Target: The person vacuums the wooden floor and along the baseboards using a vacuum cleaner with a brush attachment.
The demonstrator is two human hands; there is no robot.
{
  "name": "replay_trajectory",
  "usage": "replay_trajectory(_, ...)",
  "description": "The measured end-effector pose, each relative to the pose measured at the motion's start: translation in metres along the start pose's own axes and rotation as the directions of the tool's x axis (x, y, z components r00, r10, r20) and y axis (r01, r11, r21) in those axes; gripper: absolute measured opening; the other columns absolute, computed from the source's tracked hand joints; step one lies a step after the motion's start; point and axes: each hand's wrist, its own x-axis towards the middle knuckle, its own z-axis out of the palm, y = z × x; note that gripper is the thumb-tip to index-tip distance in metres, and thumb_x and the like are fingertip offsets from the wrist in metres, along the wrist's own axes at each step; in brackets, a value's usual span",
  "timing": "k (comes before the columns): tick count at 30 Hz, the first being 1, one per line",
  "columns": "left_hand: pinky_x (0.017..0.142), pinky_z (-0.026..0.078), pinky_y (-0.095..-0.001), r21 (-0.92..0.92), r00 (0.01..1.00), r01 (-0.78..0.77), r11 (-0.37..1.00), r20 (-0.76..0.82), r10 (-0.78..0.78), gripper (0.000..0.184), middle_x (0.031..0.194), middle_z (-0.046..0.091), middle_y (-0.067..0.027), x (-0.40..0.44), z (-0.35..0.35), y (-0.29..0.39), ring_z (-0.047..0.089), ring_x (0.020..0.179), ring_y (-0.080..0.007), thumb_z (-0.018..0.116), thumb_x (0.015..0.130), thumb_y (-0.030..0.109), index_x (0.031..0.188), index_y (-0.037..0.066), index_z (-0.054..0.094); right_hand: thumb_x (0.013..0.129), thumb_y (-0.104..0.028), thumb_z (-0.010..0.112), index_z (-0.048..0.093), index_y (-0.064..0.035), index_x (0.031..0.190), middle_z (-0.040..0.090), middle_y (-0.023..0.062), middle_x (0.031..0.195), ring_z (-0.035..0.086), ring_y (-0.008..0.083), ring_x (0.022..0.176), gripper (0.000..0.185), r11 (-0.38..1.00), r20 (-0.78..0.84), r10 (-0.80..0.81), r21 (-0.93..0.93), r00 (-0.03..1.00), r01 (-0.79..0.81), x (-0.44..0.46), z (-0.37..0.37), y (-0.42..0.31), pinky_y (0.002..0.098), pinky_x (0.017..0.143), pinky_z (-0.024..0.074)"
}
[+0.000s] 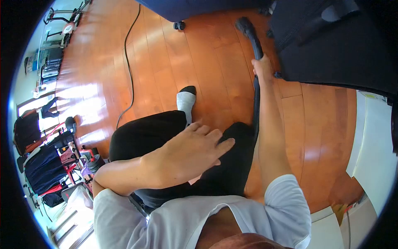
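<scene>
My right hand [263, 68] is wrapped around a black vacuum hose [257, 97], near its front end. A dark brush head [244, 25] on that end is close to the wooden floor, beside a small caster; I cannot tell whether it touches the boards. The hose runs back along my right leg and goes out of sight by the thigh. My left hand [192, 147] hovers over my lap, its fingers apart and bent a little, with nothing in it.
A dark blue piece on casters [199, 8] stands ahead. To the right is a large black piece [331, 50], also on casters. A black cable [128, 62] snakes across the floor. White furniture [369, 133] lines the right; bags and exercise gear [45, 170] crowd the left.
</scene>
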Motion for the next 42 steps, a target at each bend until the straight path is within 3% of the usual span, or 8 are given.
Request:
replay_trajectory(4,0.096,0.046,-0.0396,-0.052,0.999,0.043,0.998,0.006,-0.042,0.042,0.117,0.056,-0.0146,0.001,0.002,-0.004,0.061,0.104,-0.0317,0.059,0.088,0.017,0.128,0.006,0.052,0.076,-0.017,0.069,0.059,-0.0008,0.109,0.070,0.0228,0.091,0.071,0.0372,0.086,0.038,0.999,0.048,0.033,0.009,0.998,-0.033,0.020,0.004,-0.058,0.0482,0.076,0.0545)
replay_trajectory(8,0.096,0.045,-0.0400,-0.015,0.998,0.062,0.998,-0.024,-0.063,0.040,0.117,0.056,-0.0138,-0.003,0.008,-0.013,0.061,0.105,-0.0305,0.061,0.088,0.020,0.126,0.005,0.054,0.075,-0.016,0.070,0.058,0.0015,0.112,0.068,0.0273,0.099,0.067,0.0429,0.097,0.043,0.999,0.063,-0.039,0.001,0.997,0.039,-0.005,0.021,-0.007,0.0503,0.083,0.0522)
replay_trajectory(12,0.097,0.045,-0.0405,-0.001,0.995,0.063,0.998,0.081,-0.063,0.046,0.117,0.056,-0.0127,-0.015,0.001,-0.014,0.059,0.108,-0.0291,0.063,0.087,0.024,0.128,0.006,0.053,0.078,-0.021,0.068,0.056,-0.0007,0.116,0.069,0.0262,0.097,0.067,0.0432,0.095,0.045,0.976,-0.081,-0.044,-0.215,0.996,0.026,-0.107,0.008,0.014,0.0517,0.083,0.0525)
replay_trajectory(16,0.100,0.044,-0.0403,-0.100,1.000,0.002,0.995,0.026,0.001,0.055,0.114,0.057,-0.0116,-0.022,0.000,-0.013,0.058,0.111,-0.0267,0.065,0.087,0.027,0.136,0.006,0.050,0.082,-0.024,0.066,0.057,-0.0036,0.112,0.070,0.0237,0.099,0.067,0.0434,0.095,0.037,0.948,-0.118,-0.064,-0.318,0.991,0.024,-0.068,0.032,-0.011,0.0530,0.082,0.0525)
replay_trajectory(20,0.097,0.045,-0.0393,-0.074,0.998,0.060,0.995,0.014,-0.059,0.048,0.113,0.058,-0.0115,-0.022,-0.002,-0.022,0.061,0.107,-0.0277,0.067,0.086,0.027,0.126,0.005,0.052,0.082,-0.021,0.065,0.059,-0.0030,0.110,0.070,0.0241,0.098,0.067,0.0425,0.096,0.034,0.960,-0.107,-0.157,-0.251,0.982,0.126,0.026,0.054,-0.075,0.0512,0.085,0.0523)
replay_trajectory(25,0.094,0.046,-0.0384,-0.097,0.993,0.115,0.989,-0.011,-0.117,0.040,0.112,0.060,-0.0118,-0.025,-0.001,-0.027,0.062,0.104,-0.0296,0.071,0.084,0.025,0.112,0.005,0.052,0.076,-0.019,0.068,0.059,-0.0004,0.105,0.070,0.0245,0.096,0.067,0.0422,0.095,0.035,0.984,0.009,-0.119,-0.133,0.993,0.119,0.028,0.050,-0.051,0.0497,0.083,0.0529)
replay_trajectory(33,0.101,0.043,-0.0377,-0.089,0.999,0.045,0.995,-0.026,-0.047,0.053,0.113,0.057,-0.0091,-0.038,-0.001,-0.021,0.058,0.110,-0.0275,0.067,0.084,0.027,0.131,0.005,0.053,0.073,-0.019,0.069,0.058,-0.0017,0.110,0.068,0.0263,0.091,0.066,0.0438,0.093,0.042,0.991,0.064,-0.022,-0.130,0.998,0.030,-0.137,0.021,0.023,0.0525,0.080,0.0499)
replay_trajectory(42,0.098,0.045,-0.0382,-0.045,0.997,0.057,0.997,0.052,-0.054,0.052,0.115,0.056,-0.0101,-0.023,0.005,-0.014,0.060,0.106,-0.0275,0.065,0.086,0.023,0.133,0.004,0.052,0.085,-0.020,0.061,0.059,-0.0033,0.110,0.069,0.0256,0.102,0.066,0.0429,0.099,0.030,0.940,0.108,-0.157,-0.288,0.982,0.182,-0.040,0.084,-0.094,0.0534,0.085,0.0522)
